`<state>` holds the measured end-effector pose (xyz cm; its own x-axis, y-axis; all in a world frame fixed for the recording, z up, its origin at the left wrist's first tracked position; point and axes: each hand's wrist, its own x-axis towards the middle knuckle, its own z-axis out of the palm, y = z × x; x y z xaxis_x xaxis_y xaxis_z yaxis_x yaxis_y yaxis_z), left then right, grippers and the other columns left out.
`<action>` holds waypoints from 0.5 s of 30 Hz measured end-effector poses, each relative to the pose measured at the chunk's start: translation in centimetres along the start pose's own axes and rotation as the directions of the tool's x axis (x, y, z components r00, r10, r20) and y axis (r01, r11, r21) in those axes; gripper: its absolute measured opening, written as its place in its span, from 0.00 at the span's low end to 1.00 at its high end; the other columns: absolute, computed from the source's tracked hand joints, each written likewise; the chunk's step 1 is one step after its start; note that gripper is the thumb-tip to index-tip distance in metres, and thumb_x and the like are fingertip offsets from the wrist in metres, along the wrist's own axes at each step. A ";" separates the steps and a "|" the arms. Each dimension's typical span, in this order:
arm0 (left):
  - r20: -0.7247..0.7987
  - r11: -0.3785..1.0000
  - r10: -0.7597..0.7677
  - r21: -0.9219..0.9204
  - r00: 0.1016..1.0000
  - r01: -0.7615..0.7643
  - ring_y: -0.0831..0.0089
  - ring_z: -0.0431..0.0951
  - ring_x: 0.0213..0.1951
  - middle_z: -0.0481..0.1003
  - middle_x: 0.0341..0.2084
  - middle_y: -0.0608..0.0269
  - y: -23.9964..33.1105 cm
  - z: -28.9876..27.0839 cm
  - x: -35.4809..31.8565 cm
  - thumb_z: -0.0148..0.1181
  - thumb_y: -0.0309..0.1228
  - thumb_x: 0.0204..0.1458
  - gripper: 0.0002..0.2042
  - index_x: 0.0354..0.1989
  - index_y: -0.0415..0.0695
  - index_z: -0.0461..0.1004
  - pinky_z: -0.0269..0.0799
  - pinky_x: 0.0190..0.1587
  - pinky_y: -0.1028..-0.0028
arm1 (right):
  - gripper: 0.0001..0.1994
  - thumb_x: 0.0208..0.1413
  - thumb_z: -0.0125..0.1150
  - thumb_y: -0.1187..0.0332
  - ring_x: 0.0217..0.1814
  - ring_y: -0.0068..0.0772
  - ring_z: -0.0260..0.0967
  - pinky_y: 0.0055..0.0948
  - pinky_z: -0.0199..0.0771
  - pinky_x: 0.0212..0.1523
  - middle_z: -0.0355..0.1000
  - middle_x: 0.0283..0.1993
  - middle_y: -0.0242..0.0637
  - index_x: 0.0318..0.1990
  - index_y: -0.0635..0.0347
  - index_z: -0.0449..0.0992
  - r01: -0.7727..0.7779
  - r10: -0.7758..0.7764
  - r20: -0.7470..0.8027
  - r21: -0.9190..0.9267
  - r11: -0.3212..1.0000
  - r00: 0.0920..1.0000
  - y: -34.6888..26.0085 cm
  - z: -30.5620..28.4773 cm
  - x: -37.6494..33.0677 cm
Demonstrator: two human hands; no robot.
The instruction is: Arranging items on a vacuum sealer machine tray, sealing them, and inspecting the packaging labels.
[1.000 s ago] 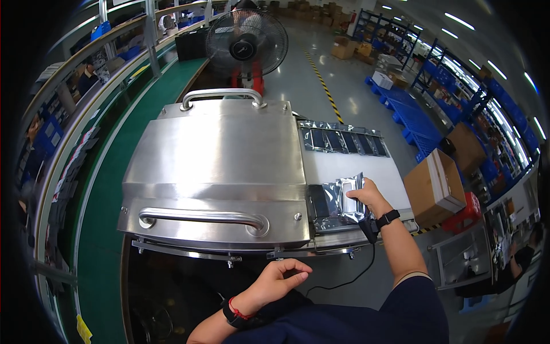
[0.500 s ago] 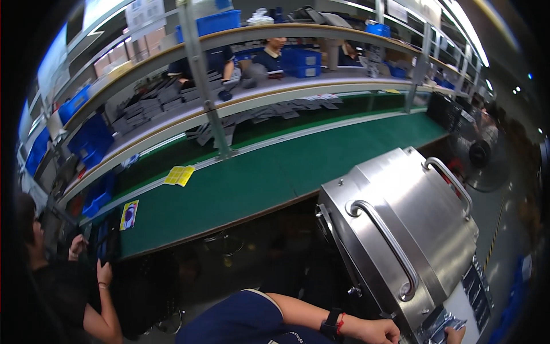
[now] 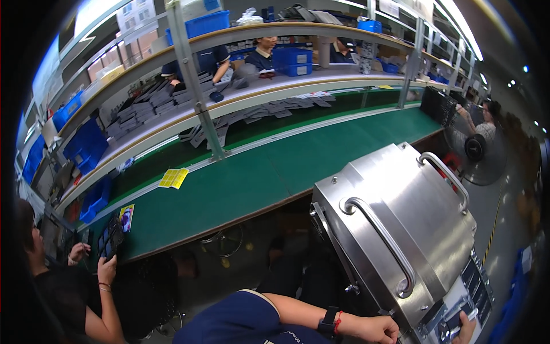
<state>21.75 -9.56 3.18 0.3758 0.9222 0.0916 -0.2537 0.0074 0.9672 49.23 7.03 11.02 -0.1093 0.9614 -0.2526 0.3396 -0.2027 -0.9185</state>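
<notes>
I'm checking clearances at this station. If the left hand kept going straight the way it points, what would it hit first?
Probably the steel machine: the left hand points right, at its lower front edge, and looks about touching, though depth is unclear.

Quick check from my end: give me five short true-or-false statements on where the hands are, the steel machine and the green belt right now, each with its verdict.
1. The left hand is by the lower front edge of the steel machine. True.
2. The machine's lid is raised open. False: it is closed, with both handles on top.
3. A yellow sheet lies on the green belt. True.
4. The right hand grips the long front handle. False: it is low at the frame edge by the dark tray.
5. The left wrist is bare. False: it wears a dark watch and a red band.
</notes>
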 end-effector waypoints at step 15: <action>0.097 0.993 -0.119 -0.009 0.988 0.120 0.79 0.72 0.36 0.74 0.30 0.64 -1.4 -0.5 0.3 0.54 0.27 0.52 0.06 0.34 0.36 0.73 0.67 0.43 0.78 | 0.23 0.29 0.64 0.79 0.40 0.35 0.62 0.31 0.71 0.38 0.51 0.44 0.40 0.40 0.64 0.67 0.088 -0.173 -0.156 -0.443 0.892 0.972 5.3 8.5 7.0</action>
<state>21.83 -9.08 1.71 0.4881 0.8728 -0.0013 -0.2149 0.1217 0.9690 42.36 11.10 1.84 -0.0199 0.9990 -0.0390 0.7069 -0.0136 -0.7072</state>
